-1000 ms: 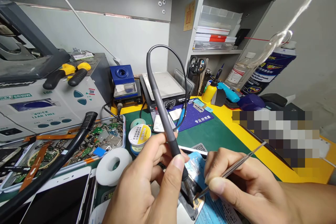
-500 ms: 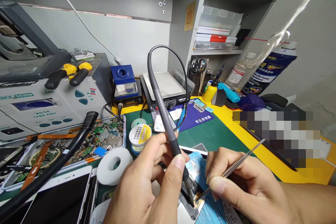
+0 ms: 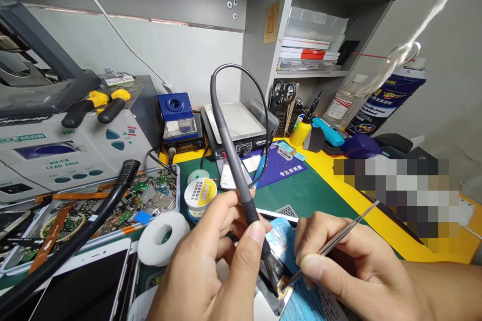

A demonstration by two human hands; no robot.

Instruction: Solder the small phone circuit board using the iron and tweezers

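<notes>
My left hand grips the soldering iron, right hand pinches tweezers, both tips on the small metal part; mid-soldering, next move probably needs steady tips.

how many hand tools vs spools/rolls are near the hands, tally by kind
Soldering iron, held in the left hand: 1
Tweezers, held in the right hand: 1
Yellow-handled pliers on the machine: 1
Scissors in the holder: 1
Solder spool with yellow label: 1
White tape roll: 1
Total: 6
</notes>
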